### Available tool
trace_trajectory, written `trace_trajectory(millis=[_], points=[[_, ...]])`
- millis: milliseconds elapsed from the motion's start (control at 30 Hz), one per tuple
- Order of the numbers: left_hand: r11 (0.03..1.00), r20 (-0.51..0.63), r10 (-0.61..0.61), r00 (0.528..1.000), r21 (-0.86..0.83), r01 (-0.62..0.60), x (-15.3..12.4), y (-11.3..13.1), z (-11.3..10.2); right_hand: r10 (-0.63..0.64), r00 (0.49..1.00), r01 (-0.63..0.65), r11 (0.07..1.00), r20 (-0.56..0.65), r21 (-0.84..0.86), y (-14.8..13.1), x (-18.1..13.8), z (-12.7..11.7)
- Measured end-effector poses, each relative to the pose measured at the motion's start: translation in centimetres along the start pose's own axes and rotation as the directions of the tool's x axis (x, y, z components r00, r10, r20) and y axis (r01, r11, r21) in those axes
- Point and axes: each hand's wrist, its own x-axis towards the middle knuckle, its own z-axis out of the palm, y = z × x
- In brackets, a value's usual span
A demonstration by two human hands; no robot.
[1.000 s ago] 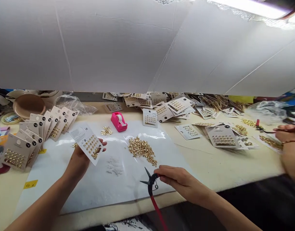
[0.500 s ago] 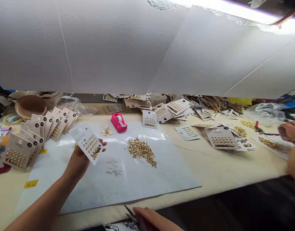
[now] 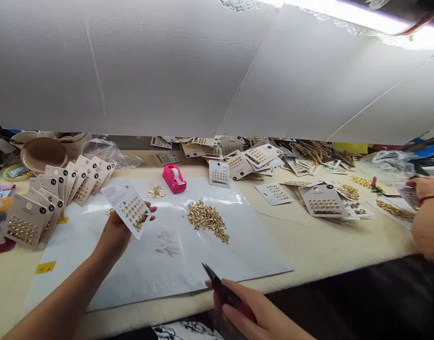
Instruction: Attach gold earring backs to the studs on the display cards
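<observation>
My left hand holds up an earring card over the white mat. Rows of gold earring pieces run across the card, and its printed side faces me. Fingertips show past its right edge. In my right hand, low at the mat's front edge, is a pair of pliers with dark pointed jaws and red on the handle. The jaws point up and left. Between the hands lies a patch of small clear pieces. Beyond it is a heap of gold earring pieces.
A pink tape dispenser stands at the mat's back edge. Filled cards fan out at left, beside a brown bowl. More cards pile up behind. Another person's hand works at far right near loose gold pieces.
My right hand has risen with the pliers from below the mat's edge, moving up and right. My left hand and the card stay nearly still. The other person's hand has shifted slightly.
</observation>
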Motion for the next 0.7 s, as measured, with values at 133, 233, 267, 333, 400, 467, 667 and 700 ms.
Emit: trace_trajectory(millis=[133,233,267,333,400,467,667,700], points=[[1.0,0.002,0.019,1.0,-0.019,-0.019,0.0,0.1,0.2,-0.078,0.985,0.038,0.968,-0.154,-0.249,0.7,2.3,-2.4],[1.0,0.011,0.022,1.0,-0.011,-0.022,0.0,0.0,0.1,-0.09,0.97,0.005,0.936,-0.225,-0.353,0.2,4.2,-3.8],[1.0,0.013,0.02,1.0,-0.009,-0.02,0.0,0.0,0.0,-0.076,0.972,-0.009,0.935,-0.224,-0.355,-0.1,4.8,-4.0],[1.0,0.021,0.012,1.0,-0.009,-0.011,0.0,-0.1,-0.2,-0.029,0.979,-0.04,0.942,-0.2,-0.334,-0.6,5.8,-4.3],[1.0,0.032,0.003,0.999,-0.014,-0.003,0.1,-0.3,-0.4,0.01,0.983,-0.068,0.946,-0.181,-0.316,-0.8,6.4,-4.5],[1.0,0.04,0.0,0.999,-0.019,0.001,0.1,-0.4,-0.5,0.023,0.983,-0.087,0.932,-0.184,-0.353,-0.9,6.8,-4.7],[1.0,0.048,-0.014,0.999,-0.027,0.015,0.1,-0.5,-0.5,0.005,0.945,-0.241,0.686,-0.326,-0.686,-1.0,7.7,-3.8],[1.0,0.048,-0.012,0.999,-0.027,0.013,0.1,-0.5,-0.5,0.003,0.941,-0.259,0.648,-0.338,-0.716,-1.0,7.9,-3.5]])
